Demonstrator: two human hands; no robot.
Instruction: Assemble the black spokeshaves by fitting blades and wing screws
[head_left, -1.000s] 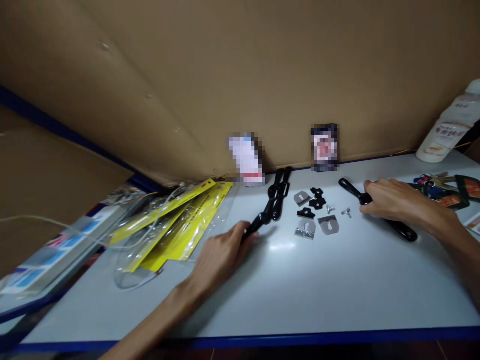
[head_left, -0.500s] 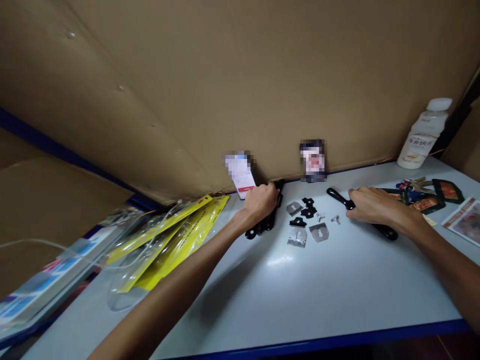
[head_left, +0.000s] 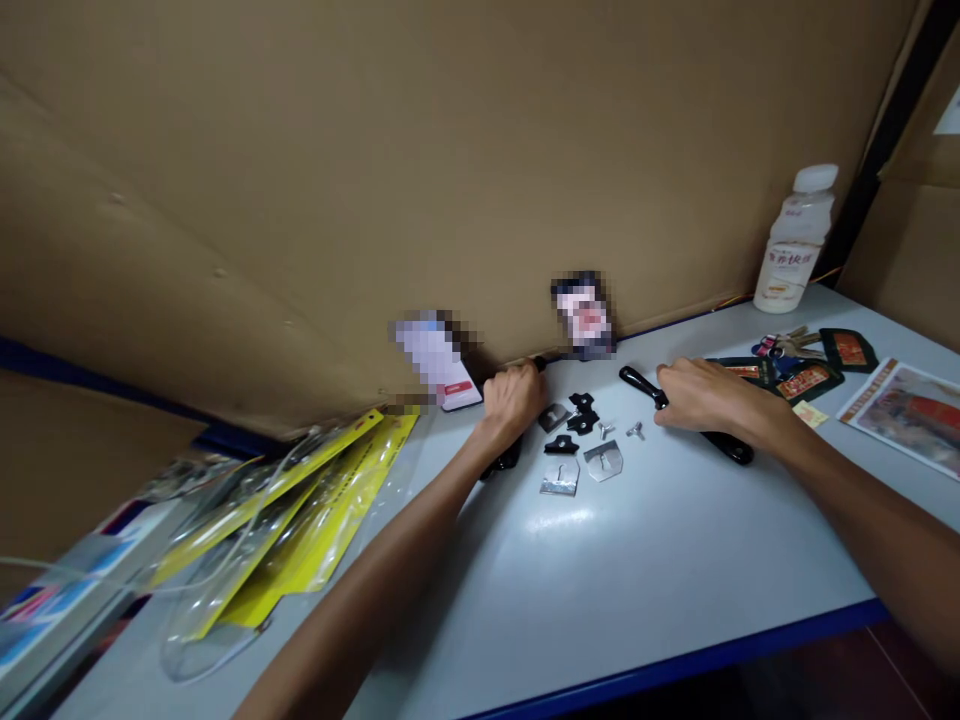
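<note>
My left hand (head_left: 512, 402) is closed round black plastic handles (head_left: 507, 458) near the cardboard wall; one end shows below the fist. My right hand (head_left: 697, 397) rests with curled fingers on another black handle (head_left: 729, 447) lying flat, whose far end (head_left: 634, 381) sticks out to the left. Between the hands lie small black clips (head_left: 580, 414), flat metal plates (head_left: 602, 460) with keyhole slots, and tiny wing screws (head_left: 634, 431).
A grey table (head_left: 600, 580) with a blue front edge. Yellow packaging in clear plastic (head_left: 300, 520) lies left. A white bottle (head_left: 795, 240), keys and tags (head_left: 802, 365) and a printed card (head_left: 907, 410) are at the right. A cardboard wall (head_left: 450, 150) stands behind.
My left hand went from the near end of the black handles up to their far end by the wall and closed round them. The right hand stayed on its handle. The view shifted right.
</note>
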